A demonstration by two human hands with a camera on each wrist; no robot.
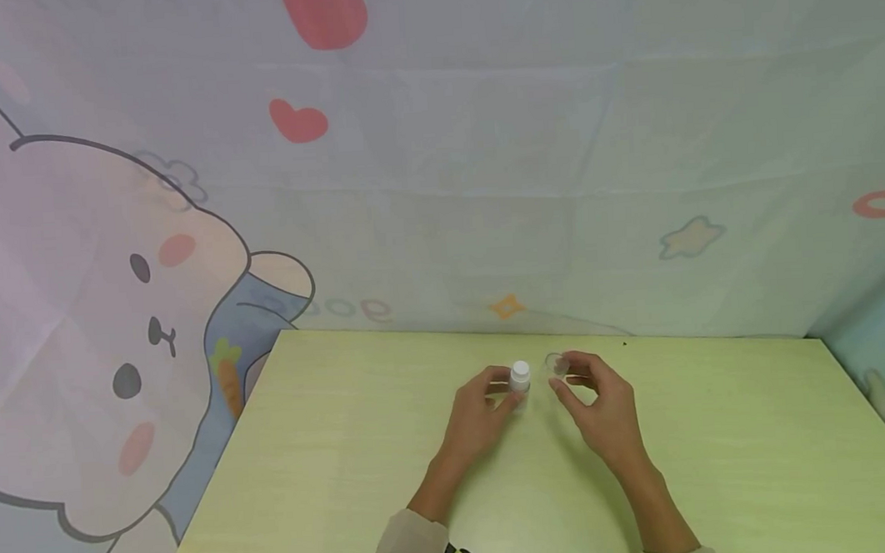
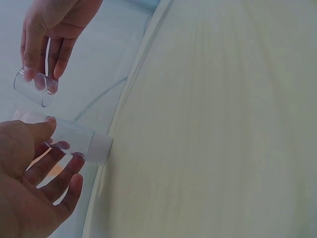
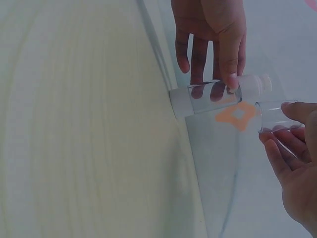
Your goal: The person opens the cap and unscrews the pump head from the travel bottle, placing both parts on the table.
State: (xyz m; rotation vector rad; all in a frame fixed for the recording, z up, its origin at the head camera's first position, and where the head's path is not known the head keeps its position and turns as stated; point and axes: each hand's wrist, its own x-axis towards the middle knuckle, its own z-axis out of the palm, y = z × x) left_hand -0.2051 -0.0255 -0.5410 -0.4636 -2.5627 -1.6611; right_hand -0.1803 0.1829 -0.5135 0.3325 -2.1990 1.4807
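Note:
A small clear bottle (image 3: pixel 203 102) with a white base and a white top (image 1: pixel 520 368) stands upright, its base close over the table. My left hand (image 1: pixel 474 415) pinches its see-through body between thumb and fingers, as the left wrist view also shows of the bottle (image 2: pixel 74 138). Just right of it, my right hand (image 1: pixel 605 403) holds a clear, hollow cap (image 3: pixel 270 119) between thumb and fingertips. The cap is raised and apart from the bottle, beside its white top. In the left wrist view, the cap (image 2: pixel 29 91) shows an open, rounded rim.
Pale yellow-green table (image 1: pixel 331 449) stretches out on both sides of the hands. Behind it hangs a cloth backdrop (image 1: pixel 466 158) printed with hearts, stars and a cartoon animal. A tiny dark speck (image 1: pixel 625 344) lies near the table's far edge.

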